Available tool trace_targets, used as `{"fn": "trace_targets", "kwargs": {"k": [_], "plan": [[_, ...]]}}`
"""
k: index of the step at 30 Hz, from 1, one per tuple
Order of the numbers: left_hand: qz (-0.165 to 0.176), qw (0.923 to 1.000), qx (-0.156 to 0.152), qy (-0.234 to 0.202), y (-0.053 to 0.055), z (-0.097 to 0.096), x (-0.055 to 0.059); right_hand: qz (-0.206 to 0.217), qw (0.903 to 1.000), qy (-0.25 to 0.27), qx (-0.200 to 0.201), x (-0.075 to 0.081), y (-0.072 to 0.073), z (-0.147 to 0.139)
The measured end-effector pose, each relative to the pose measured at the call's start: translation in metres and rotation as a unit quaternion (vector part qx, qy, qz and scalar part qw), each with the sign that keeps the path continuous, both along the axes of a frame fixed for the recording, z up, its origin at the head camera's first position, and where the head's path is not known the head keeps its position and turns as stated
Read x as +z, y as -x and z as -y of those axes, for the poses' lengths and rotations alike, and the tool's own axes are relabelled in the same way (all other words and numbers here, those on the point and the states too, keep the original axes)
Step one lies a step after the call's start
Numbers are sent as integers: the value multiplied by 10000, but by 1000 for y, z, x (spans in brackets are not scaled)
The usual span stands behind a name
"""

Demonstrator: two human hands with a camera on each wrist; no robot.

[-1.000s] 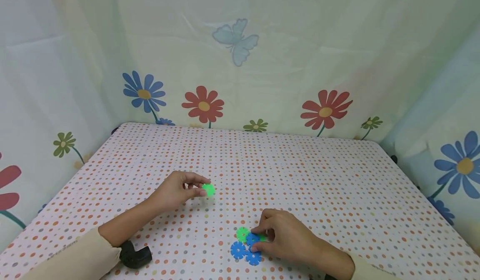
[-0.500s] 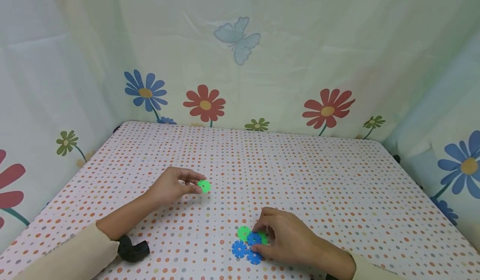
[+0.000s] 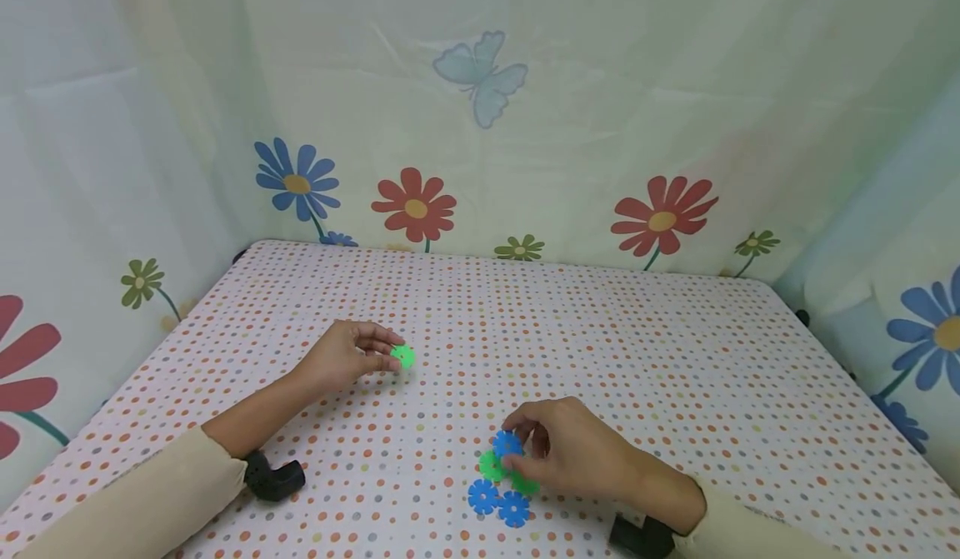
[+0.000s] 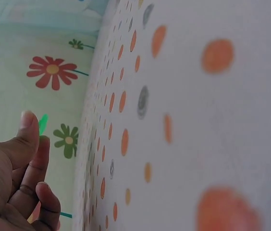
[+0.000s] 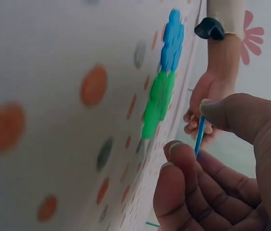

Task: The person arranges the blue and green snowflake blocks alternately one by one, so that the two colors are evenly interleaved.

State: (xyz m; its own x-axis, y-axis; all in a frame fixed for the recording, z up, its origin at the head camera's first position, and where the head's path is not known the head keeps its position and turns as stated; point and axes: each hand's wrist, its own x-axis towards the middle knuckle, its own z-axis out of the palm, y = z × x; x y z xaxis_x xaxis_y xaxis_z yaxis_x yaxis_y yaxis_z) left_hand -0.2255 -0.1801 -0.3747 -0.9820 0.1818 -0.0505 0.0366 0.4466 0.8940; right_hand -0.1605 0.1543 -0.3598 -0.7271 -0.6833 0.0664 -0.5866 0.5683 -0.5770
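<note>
My left hand [image 3: 341,357] pinches a green notched plastic disc [image 3: 403,356] between thumb and fingers, above the left-middle of the table. In the left wrist view that green disc [image 4: 43,124] shows edge-on by the thumb tip. My right hand [image 3: 573,446] holds a blue notched disc [image 3: 507,443] the same way; the right wrist view has this blue disc [image 5: 201,134] edge-on, apart from the table. Below that hand lie two green discs, one nearer the left [image 3: 491,466] and one partly hidden by the thumb [image 3: 525,483]. Two blue discs [image 3: 483,496] lie just in front of them.
A dotted cloth [image 3: 600,334] covers the table. Flower-printed curtains [image 3: 577,109] hang at the back and both sides. Black wrist mounts sit at the left sleeve [image 3: 273,477] and right sleeve [image 3: 641,536].
My right hand has lifted the blue disc off the group and slightly away, uncovering more of the green discs. The left hand, with its green disc, has drifted slightly left and farther back.
</note>
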Motion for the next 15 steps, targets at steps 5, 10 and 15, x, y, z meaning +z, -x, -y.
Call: {"fn": "trace_targets", "kwargs": {"k": [5, 10, 15], "plan": [[-56, 9999, -17, 122, 1, 0, -2, -114, 9999, -41, 52, -1, 8, 2], [-49, 9999, -8, 102, 1, 1, -2, 6, 9999, -128, 41, 0, 13, 6], [-42, 10000, -29, 16, 1, 1, -1, 52, 9999, -134, 67, 1, 17, 8]]}}
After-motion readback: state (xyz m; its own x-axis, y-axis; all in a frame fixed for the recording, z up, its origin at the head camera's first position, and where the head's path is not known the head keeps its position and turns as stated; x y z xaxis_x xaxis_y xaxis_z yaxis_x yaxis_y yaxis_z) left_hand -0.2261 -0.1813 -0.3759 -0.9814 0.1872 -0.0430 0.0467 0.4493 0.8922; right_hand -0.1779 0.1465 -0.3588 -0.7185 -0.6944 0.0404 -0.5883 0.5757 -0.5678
